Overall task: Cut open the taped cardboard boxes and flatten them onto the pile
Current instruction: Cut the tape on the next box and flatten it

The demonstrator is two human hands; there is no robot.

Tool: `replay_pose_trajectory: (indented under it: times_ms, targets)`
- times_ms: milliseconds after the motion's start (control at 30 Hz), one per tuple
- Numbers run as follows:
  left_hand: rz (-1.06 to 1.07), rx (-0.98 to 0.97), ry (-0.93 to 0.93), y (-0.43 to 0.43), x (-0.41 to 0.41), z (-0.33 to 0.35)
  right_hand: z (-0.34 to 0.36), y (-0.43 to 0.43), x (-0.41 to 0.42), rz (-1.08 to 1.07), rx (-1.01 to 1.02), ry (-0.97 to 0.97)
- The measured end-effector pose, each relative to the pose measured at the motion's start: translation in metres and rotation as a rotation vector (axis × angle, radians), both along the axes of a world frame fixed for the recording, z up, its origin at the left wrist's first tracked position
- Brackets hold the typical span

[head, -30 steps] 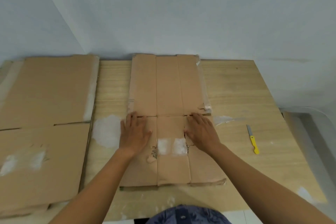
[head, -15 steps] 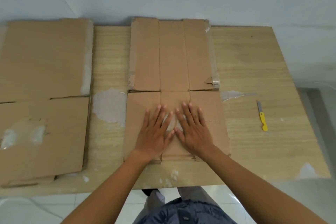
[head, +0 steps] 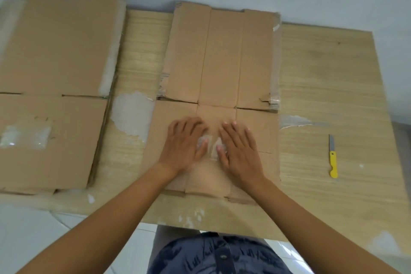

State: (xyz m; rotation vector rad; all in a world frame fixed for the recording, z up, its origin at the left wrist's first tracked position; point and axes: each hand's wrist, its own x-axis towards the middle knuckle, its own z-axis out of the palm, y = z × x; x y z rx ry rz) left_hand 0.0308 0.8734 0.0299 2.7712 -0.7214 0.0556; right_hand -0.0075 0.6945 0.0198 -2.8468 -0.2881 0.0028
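A flattened brown cardboard box [head: 222, 55] lies in the middle of the wooden table, its flaps spread and strips of clear tape along its edges. My left hand [head: 184, 144] and my right hand [head: 240, 149] press flat on its near half, side by side, fingers straight and spread, thumbs near two white tape patches. On the table's left side lies a pile of larger flattened cardboard [head: 55, 87], apart from the box. A small knife with a yellow handle [head: 333, 158] rests on the table to the right, away from both hands.
The wooden table [head: 333, 95] stands against a pale wall, with worn white patches [head: 131, 115] on its top. Its near edge runs just in front of my body; white floor tiles [head: 44, 233] show below it.
My hands came together from the box's fold line to the middle of its near half and stay pressed there. The view tilted down and closer to the table.
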Motion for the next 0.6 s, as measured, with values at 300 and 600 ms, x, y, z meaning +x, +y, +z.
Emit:
replay_pose_trajectory:
  times_ms: [300, 600]
  targets:
    - [0.0, 0.26, 0.233, -0.028, 0.088, 0.002, 0.018, -0.042, 0.117, 0.043, -0.16, 0.252]
    - [-0.029, 0.162, 0.094, -0.023, 0.119, -0.014, -0.01, -0.037, 0.137, 0.02, -0.184, 0.06]
